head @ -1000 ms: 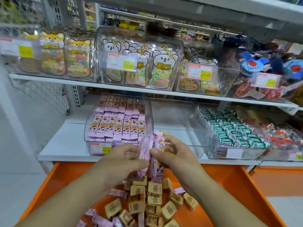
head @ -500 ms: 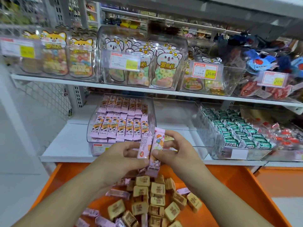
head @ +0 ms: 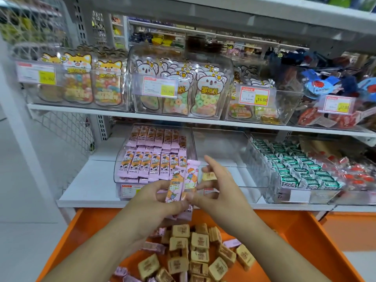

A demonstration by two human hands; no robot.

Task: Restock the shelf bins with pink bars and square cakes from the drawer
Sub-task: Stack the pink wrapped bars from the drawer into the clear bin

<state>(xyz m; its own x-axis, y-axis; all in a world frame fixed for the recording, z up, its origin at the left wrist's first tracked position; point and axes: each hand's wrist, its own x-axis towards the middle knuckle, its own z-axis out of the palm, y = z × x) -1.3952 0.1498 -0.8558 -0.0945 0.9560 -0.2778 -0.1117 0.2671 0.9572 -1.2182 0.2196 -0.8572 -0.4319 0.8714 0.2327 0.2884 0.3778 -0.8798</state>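
Hands meet at the centre of the frame above the orange drawer (head: 317, 239). The left hand (head: 154, 202) grips a small bundle of pink bars (head: 181, 186), held upright. The right hand (head: 219, 186) pinches the lower edge of that bundle with thumb and forefinger and holds one square cake (head: 208, 176) under its other fingers. More square cakes (head: 195, 255) lie heaped in the drawer at lower centre. Behind the hands, a clear shelf bin (head: 126, 159) holds rows of pink bars; the bin (head: 223, 151) just right of it looks bare.

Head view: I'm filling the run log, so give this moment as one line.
left hand: holds pink wrapped bars | right hand: steadies bars | orange drawer: open | next: clear bin
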